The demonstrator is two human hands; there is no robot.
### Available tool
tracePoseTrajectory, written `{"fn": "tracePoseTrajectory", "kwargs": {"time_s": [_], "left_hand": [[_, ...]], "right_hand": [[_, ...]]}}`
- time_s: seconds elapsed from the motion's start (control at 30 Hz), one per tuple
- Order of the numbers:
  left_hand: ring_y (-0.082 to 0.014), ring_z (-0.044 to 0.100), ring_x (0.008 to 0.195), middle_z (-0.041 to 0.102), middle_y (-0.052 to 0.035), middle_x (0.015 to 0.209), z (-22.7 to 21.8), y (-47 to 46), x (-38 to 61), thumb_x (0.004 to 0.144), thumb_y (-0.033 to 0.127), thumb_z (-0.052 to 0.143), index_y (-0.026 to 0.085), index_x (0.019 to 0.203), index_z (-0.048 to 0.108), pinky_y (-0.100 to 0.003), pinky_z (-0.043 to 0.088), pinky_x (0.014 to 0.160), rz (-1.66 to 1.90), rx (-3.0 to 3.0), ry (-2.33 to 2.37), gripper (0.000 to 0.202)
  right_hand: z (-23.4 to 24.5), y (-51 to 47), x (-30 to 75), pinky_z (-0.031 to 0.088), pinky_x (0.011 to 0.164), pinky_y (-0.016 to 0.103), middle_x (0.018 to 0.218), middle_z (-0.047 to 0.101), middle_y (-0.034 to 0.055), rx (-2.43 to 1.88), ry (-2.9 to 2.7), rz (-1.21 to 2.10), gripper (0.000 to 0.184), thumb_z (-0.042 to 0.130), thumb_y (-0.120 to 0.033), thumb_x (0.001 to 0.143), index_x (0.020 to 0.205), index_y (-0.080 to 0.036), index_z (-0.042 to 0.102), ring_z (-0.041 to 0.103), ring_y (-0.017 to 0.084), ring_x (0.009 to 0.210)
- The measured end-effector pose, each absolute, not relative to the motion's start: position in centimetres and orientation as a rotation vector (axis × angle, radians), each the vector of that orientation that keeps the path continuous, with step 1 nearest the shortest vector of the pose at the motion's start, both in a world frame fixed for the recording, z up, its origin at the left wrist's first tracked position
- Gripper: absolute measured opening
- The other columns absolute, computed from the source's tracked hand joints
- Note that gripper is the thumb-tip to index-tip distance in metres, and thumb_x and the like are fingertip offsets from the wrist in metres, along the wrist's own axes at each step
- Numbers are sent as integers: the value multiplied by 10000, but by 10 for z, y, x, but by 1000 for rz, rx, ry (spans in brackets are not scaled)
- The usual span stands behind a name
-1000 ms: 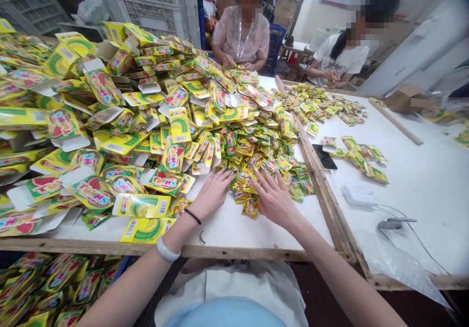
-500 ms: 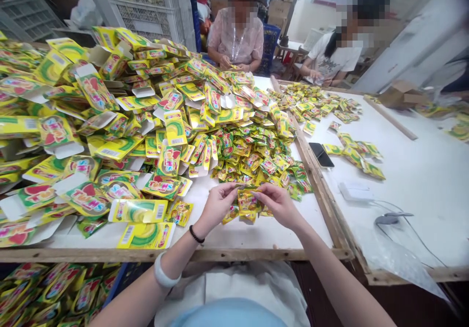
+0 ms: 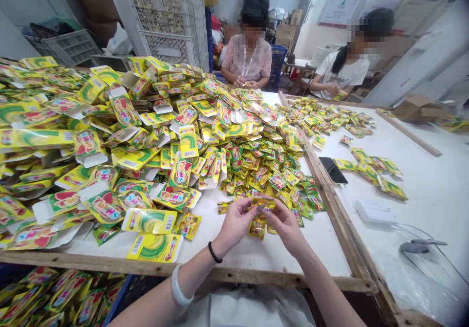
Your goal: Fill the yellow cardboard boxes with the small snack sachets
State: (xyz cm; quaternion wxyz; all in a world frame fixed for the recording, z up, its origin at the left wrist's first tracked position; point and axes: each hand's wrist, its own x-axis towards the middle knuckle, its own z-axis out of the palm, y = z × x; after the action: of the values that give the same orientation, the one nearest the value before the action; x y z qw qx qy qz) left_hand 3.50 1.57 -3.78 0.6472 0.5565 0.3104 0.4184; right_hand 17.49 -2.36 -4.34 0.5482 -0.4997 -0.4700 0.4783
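My left hand [image 3: 236,222] and my right hand [image 3: 287,227] are close together over the front of the table, thumbs nearly meeting. Between them they pinch a small yellow candy packet [image 3: 264,203], partly covered by the fingers. Just below the hands, another yellow packet [image 3: 257,229] lies on the white tabletop. Beyond my fingertips spreads a heap of small green and yellow packets [image 3: 256,165]. To the left of my left hand lie a loose packet [image 3: 188,225] and flat yellow boxes [image 3: 156,247] with barcodes.
A large pile of open printed boxes [image 3: 135,117] covers the left side. A wooden strip [image 3: 330,200] divides the table; right of it are a phone [image 3: 332,170], packets and a white cabled device [image 3: 375,213]. Two people sit opposite. A filled blue crate [image 3: 122,290] stands below left.
The packet has tipped between my hands, and my thumbs have come together over it. The view has shifted, so the table sits lower. The far-right person's hands have moved.
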Motion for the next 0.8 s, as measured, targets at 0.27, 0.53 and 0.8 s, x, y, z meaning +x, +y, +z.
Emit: {"fn": "tracePoseTrajectory", "kwargs": {"time_s": [0.27,0.53,0.8], "left_hand": [[-346,340,1234,445,-180,1258,-3,101,-9,760,406,629,141,1267,454,-502,259,1034,967,2477,1406,599],[-372,181,1354,327,-250,1376,-44,93,-47,758,360,627,83,1169,492,-496,220,1067,899,2643,1945,514],[-293,401,1251,629,-52,1123,-6,64,-81,823,217,585,217,842,622,-495,312,1014,1124,2758,1487,41]], "right_hand": [[-40,-37,194,572,734,355,976,685,66,-1210,-938,1101,264,710,-315,738,956,-187,636,639,225,901],[-56,-45,198,544,508,275,888,655,45,-1181,-917,1225,257,655,-352,787,977,-191,593,618,163,682],[-25,-48,187,411,1001,457,1340,475,82,-1178,-1409,1058,148,631,-272,809,950,-230,615,429,260,1255]]}}
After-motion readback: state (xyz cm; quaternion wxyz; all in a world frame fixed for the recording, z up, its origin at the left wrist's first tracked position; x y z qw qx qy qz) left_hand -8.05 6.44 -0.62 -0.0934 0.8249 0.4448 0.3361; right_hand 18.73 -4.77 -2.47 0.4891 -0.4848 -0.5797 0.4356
